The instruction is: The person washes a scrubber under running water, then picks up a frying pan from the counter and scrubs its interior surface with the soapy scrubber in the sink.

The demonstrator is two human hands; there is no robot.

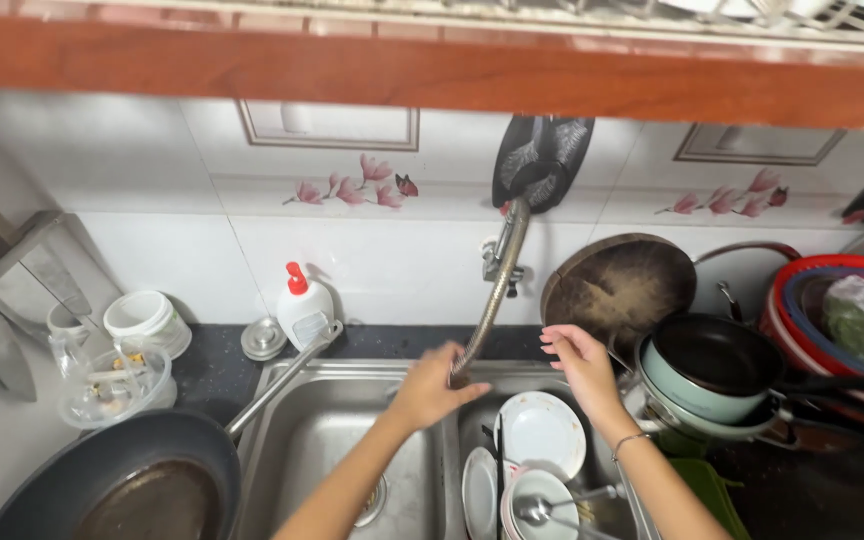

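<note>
Around the double steel sink (pixel 422 385), a dark wok (pixel 122 480) leans over its near-left corner with its long handle lying across the left basin, a white soap bottle with a red pump (pixel 304 305) stands just behind that basin, and white plates (pixel 542 432) and a ladle fill the right basin, while stacked pans (pixel 712 375) and a round wooden board (pixel 620 285) crowd the bench beside the sink's right rim. Over the divider between the basins, the left hand (pixel 430 390) is closed around the lower end of the flexible metal faucet hose (pixel 492 295), which hangs from the wall tap. The right hand (pixel 582 365) hovers above the right basin, fingers loosely spread, holding nothing.
</note>
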